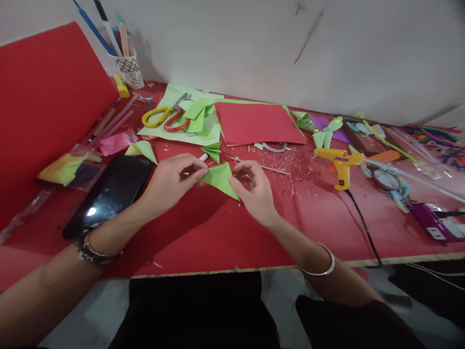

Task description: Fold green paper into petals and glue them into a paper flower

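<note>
A piece of green paper, roughly triangular and seemingly folded, is held above the red table between both my hands. My left hand pinches its left corner between thumb and fingers. On the opposite side, my right hand grips the edge with thumb and forefinger. Just beyond the paper lie a small pleated green paper piece and a thin wooden stick. Left of my left hand is a pale green folded paper, near a black phone.
Scissors lie on pale green paper at the back, beside red paper sheets. A yellow glue gun with a black cord is at right. A pen cup stands back left. A purple power strip is near the right edge.
</note>
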A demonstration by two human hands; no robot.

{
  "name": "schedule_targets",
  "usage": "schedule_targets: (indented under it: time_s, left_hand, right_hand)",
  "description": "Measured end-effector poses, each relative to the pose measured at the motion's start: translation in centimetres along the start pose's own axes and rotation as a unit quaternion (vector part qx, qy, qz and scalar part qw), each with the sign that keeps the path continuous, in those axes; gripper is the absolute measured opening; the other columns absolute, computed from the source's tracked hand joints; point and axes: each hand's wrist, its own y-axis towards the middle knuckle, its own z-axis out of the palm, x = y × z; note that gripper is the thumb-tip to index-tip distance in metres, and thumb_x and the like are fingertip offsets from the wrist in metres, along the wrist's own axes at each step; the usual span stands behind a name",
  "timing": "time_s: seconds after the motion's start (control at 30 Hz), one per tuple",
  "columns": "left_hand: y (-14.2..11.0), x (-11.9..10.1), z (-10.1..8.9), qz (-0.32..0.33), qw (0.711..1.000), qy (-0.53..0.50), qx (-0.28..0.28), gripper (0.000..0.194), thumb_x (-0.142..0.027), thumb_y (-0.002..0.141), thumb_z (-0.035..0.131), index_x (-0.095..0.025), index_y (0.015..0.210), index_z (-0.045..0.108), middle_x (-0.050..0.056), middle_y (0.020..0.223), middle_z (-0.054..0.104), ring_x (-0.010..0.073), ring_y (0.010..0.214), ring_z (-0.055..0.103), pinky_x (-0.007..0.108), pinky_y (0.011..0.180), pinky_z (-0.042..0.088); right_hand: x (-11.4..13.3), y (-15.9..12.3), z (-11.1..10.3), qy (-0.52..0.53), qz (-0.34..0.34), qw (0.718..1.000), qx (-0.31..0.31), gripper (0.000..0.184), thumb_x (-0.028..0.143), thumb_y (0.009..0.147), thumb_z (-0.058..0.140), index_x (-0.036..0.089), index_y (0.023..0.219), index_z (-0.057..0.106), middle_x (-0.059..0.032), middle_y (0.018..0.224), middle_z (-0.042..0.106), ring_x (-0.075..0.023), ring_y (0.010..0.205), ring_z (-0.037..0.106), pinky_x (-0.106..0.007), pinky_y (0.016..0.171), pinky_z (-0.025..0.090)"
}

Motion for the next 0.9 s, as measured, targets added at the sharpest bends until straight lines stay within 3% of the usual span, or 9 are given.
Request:
schedule_targets:
  time_s: [0.13, 0.37, 0.6, 0.9]
  left_hand:
    - [0.0, 0.1, 0.3, 0.035, 0.998, 0.004, 0.048, 0.018, -0.031, 0.082, 0.049, -0.017, 0.079, 0.059, 0.0, 0.074, 0.062, 0.011, 0.064, 0.055, 0.02, 0.06, 0.042]
    - [-0.1, 0.2, 1.0, 0.117, 0.986, 0.048, 0.105, 0.008, -0.019, 0.077, 0.051, -0.016, 0.08, 0.057, -0.002, 0.074, 0.063, 0.0094, 0.067, 0.057, 0.018, 0.063, 0.041]
    - [-0.1, 0.4, 1.4, 0.134, 0.98, 0.098, 0.113, 0.019, -0.028, 0.085, 0.044, -0.016, 0.077, 0.056, -0.001, 0.068, 0.06, 0.0108, 0.062, 0.054, 0.02, 0.056, 0.037]
    - [0.0, 0.3, 1.7, 0.136, 0.97, 0.145, 0.138, 0.026, -0.025, 0.087, 0.034, -0.016, 0.07, 0.05, 0.0, 0.061, 0.052, 0.0114, 0.057, 0.049, 0.021, 0.053, 0.034]
  right_hand:
    - [-0.1, 0.0, 0.0, -0.031, -0.029, 0.999, 0.01, 0.004, 0.025, 0.078, 0.055, 0.021, 0.078, 0.052, 0.0002, 0.078, 0.053, -0.0123, 0.073, 0.052, -0.028, 0.07, 0.044]
    - [-0.1, -0.1, 0.0, -0.094, -0.063, 0.993, 0.039, 0.006, 0.023, 0.081, 0.05, 0.02, 0.077, 0.055, 0.0011, 0.075, 0.059, -0.0115, 0.071, 0.054, -0.025, 0.068, 0.043]
    - [0.3, -0.5, 0.2, -0.145, -0.118, 0.978, 0.094, 0.008, 0.023, 0.081, 0.05, 0.02, 0.077, 0.055, 0.0009, 0.073, 0.06, -0.0107, 0.068, 0.054, -0.022, 0.063, 0.041]
    - [0.2, -0.5, 0.0, -0.173, -0.142, 0.966, 0.129, 0.012, 0.022, 0.086, 0.045, 0.019, 0.079, 0.055, -0.0001, 0.074, 0.058, -0.01, 0.068, 0.053, -0.021, 0.063, 0.039]
